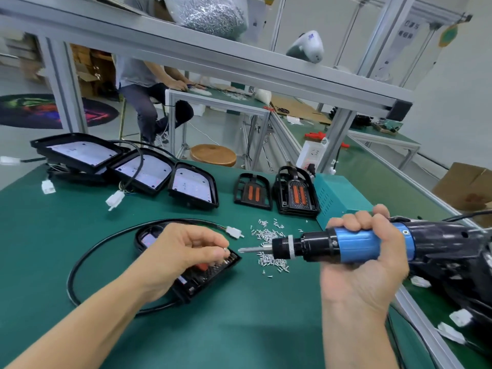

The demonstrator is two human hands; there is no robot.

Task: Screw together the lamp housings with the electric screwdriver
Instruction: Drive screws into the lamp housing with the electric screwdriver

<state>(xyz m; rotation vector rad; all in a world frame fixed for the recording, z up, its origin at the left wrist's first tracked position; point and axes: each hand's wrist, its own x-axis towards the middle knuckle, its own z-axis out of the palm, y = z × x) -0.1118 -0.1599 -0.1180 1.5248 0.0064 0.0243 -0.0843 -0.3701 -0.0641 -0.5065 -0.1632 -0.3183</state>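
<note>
My right hand (364, 262) grips the blue and black electric screwdriver (346, 245), held level with its bit (251, 249) pointing left. My left hand (183, 253) pinches a small silver screw (225, 249) just left of the bit tip, above a black lamp housing (210, 272) lying on the green mat. The hand hides most of that housing. Its black cable (106, 239) loops to a white connector (234, 232). A heap of loose screws (269, 249) lies under the bit.
Several open housings with white LED boards (143, 171) lie at the back left. Black covers with orange strips (253, 191) stand beside a teal power box (338, 198). More black housings (463, 265) sit at the right edge. A person sits at the far bench (143, 86).
</note>
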